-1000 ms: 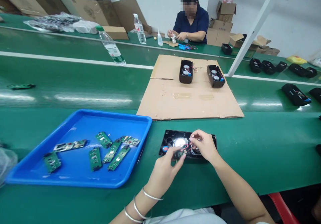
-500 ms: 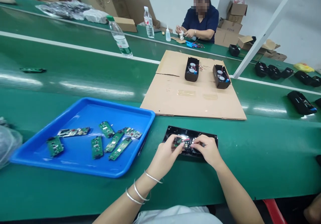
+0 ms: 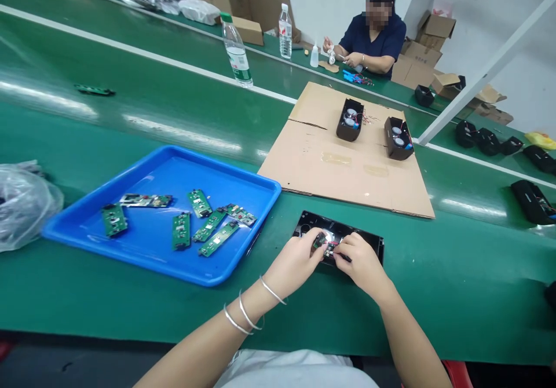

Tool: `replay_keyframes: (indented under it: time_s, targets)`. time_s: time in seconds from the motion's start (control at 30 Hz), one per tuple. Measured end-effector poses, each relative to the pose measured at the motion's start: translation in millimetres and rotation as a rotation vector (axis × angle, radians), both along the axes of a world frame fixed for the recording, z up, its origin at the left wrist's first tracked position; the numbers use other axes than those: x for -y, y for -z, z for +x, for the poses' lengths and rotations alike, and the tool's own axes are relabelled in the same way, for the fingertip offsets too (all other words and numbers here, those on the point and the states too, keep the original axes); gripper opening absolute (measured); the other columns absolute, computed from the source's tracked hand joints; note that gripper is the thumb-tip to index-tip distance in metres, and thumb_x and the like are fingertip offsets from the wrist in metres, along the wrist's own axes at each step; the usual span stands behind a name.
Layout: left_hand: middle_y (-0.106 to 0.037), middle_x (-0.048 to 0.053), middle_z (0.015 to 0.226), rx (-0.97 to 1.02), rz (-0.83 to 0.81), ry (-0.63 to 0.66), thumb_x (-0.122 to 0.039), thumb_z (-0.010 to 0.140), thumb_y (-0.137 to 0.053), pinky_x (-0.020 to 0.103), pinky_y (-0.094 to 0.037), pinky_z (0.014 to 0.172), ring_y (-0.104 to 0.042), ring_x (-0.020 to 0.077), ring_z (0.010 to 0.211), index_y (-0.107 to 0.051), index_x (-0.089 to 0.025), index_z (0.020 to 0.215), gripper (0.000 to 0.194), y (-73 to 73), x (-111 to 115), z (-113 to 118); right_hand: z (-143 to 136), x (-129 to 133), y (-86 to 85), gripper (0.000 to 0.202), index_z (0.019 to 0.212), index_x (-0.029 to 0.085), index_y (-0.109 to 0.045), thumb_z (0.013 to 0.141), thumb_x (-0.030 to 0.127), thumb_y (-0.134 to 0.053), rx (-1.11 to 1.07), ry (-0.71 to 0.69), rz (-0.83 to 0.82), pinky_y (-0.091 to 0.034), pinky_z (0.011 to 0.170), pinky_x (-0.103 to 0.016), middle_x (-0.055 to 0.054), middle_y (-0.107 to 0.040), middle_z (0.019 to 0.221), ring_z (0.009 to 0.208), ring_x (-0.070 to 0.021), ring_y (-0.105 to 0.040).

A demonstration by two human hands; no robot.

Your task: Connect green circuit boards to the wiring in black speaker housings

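Between the thumb and fingers of my left hand [image 3: 295, 263] is a small green circuit board [image 3: 329, 249], tilted above an open black speaker housing [image 3: 370, 242]. My right hand [image 3: 359, 265] pinches a small wire plug at the board's right edge, where a bit of red wire shows; the fingertips cover most of the plug. I cannot tell whether it is seated in the board. Beneath both hands the housing lies on the green bench, its inside partly covered by them. To the left, several green circuit boards [image 3: 181, 230] lie in a blue tray [image 3: 152, 246].
Beyond the housing lies a cardboard sheet [image 3: 347, 174] bearing two black speaker housings [image 3: 350, 120]. A water bottle [image 3: 237, 58] stands on the bench's far side. A plastic bag [image 3: 28, 205] is at far left. Across the bench sits a person [image 3: 371, 40] handling small parts.
The view has swung, so the bench items appear shifted right. My hands stay over the housing with the board, which is now turned more and more hidden by my fingers.
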State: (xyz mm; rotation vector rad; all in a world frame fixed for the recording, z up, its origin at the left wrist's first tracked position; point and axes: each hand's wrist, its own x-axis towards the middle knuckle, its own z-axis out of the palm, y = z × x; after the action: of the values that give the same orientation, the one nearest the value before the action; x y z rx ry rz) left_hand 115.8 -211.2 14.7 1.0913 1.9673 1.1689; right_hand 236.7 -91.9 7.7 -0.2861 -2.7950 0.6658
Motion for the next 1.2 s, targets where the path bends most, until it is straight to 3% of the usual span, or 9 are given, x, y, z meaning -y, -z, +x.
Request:
replay_keyframes:
  time_s: [0.53,0.67,0.83,1.2]
  targets:
    - [-0.063,-0.001,0.058,-0.112,-0.038,0.08,-0.021,0.084,-0.04,0.022,-0.04,0.047,-0.063,0.0175,0.053,-0.055,-0.019,0.096,0.02,-3.0,-1,0,-2,10,3.0,0.028,0.068,0.016,-0.059,0.088,0.016,-0.039,0.017,-0.025,0.198,-0.042,0.054,-0.028,-0.006,-0.055,0.068,0.064,-0.0171,-0.047]
    - [-0.066,0.001,0.066,-0.103,-0.009,0.131,-0.021,0.084,-0.037,0.025,-0.045,0.054,-0.065,0.0194,0.062,-0.052,-0.02,0.099,0.021,-4.1,1,-4,-1,9,6.4,0.026,0.075,0.017,-0.06,0.091,0.021,-0.04,-0.05,-0.001,0.05,-0.045,0.06,-0.028,-0.005,-0.057,0.072,0.068,-0.0167,-0.05]
    - [-0.068,0.003,0.077,-0.067,0.022,0.201,-0.021,0.084,-0.035,0.028,-0.048,0.063,-0.066,0.0197,0.07,-0.05,-0.022,0.1,0.021,-1.5,5,-7,0,7,10.2,0.013,0.086,0.018,-0.058,0.087,0.027,-0.049,-0.029,0.127,-0.182,-0.045,0.058,-0.027,-0.002,-0.056,0.071,0.064,-0.0153,-0.052]
    - [-0.068,0.0,0.077,0.054,0.068,0.22,-0.024,0.085,-0.039,0.027,-0.052,0.064,-0.066,0.0161,0.067,-0.05,-0.022,0.1,0.019,6.4,7,-10,-2,7,13.0,0.017,0.075,0.018,-0.06,0.087,0.026,-0.051,-0.022,0.12,-0.156,-0.045,0.059,-0.027,-0.002,-0.058,0.067,0.063,-0.0159,-0.053]
